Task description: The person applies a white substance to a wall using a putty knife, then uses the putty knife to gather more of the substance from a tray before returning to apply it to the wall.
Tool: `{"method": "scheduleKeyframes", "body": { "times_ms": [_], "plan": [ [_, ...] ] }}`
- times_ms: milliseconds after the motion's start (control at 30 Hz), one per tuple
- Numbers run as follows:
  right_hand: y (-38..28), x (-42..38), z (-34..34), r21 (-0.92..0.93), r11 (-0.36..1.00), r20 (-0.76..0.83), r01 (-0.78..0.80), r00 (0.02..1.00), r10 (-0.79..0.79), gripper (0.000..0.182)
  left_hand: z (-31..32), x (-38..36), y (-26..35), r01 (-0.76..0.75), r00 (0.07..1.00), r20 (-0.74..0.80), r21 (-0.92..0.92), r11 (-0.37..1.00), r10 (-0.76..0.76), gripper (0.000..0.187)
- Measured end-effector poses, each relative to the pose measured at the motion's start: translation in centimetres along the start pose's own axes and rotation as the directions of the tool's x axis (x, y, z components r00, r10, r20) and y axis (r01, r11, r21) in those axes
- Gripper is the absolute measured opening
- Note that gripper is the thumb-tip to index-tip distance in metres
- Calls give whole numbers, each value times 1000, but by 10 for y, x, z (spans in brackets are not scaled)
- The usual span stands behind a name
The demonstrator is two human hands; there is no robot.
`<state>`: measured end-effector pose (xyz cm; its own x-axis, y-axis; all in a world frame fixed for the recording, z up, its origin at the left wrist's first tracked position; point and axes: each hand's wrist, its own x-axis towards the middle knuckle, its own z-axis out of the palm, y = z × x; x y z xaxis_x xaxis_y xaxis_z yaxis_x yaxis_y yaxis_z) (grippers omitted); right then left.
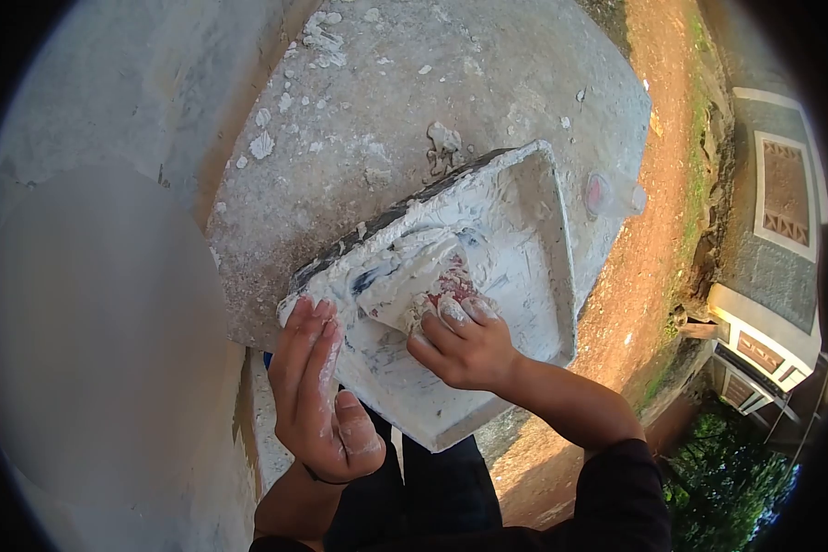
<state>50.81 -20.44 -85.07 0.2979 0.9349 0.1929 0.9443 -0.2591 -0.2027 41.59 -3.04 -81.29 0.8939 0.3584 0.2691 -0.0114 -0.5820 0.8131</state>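
A paint tray (564, 248) smeared with white putty lies at a slant in front of me. My right hand (469, 348) is inside it, fingers closed round a putty-caked scraper (455, 278) whose red part shows near my fingertips. The scraper's broad blade sits low in the thick putty (428, 250) towards the tray's left side. My left hand (317, 396) is at the tray's left corner, fingers stretched out with the tips right at the rim and the thumb apart. White putty coats the fingers of both hands.
The tray rests on a rough concrete slab (359, 138) spotted with dried putty. A clear plastic cup (614, 195) lies near the slab's right edge. A smooth grey wall (92, 304) rises on the left. Reddish ground (653, 239) and a building (773, 212) are on the right.
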Motion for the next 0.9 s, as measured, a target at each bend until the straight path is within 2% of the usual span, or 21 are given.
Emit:
{"method": "scheduleKeyframes", "body": {
  "times_ms": [67,133,233,333,433,500,533,600,700,800,833,867,900],
  "plan": [
    [11,5,-5,-22,999,-11,-34,999,34,15,1,0,2,-14,1000,8,-7,1000,14,52],
    [18,5,-19,-34,995,43,-96,994,97,22,2,-1,3,-12,1000,6,-11,1000,12,52],
    [29,-1,-47,-37,985,-14,-170,985,170,31,4,0,3,10,999,-45,-50,999,-13,43],
    [49,-1,-49,-43,971,-44,-235,971,233,42,4,1,6,19,999,-34,-36,999,-21,43],
    [63,17,-32,-52,975,-34,-216,976,215,39,5,0,10,-1,1000,-15,-26,1000,0,43],
    [60,29,-18,-89,987,38,-132,990,136,17,7,-1,10,-7,1000,-10,-27,1000,7,43],
    [58,29,-15,-86,987,37,-139,989,143,17,7,-2,11,-9,1000,-6,-34,999,9,43],
    [57,27,-14,34,960,75,-276,959,273,10,10,-5,13,-6,1000,-6,-33,999,6,43],
    [39,27,-15,117,961,162,-250,960,230,10,11,-2,15,-8,1000,-13,-37,999,8,44],
    [30,25,-26,175,969,115,-172,981,154,16,9,-3,20,-7,1000,-7,-32,999,7,44],
    [31,25,-37,124,981,225,-152,967,122,9,7,-2,20,-6,1000,-6,-27,1000,6,44],
    [34,23,-38,123,981,220,-152,968,123,9,6,-3,19,-11,1000,-6,-25,1000,11,44],
    [39,21,-37,78,992,142,-101,986,89,8,5,-3,18,-22,1000,-9,-17,1000,22,44]
  ]
}}
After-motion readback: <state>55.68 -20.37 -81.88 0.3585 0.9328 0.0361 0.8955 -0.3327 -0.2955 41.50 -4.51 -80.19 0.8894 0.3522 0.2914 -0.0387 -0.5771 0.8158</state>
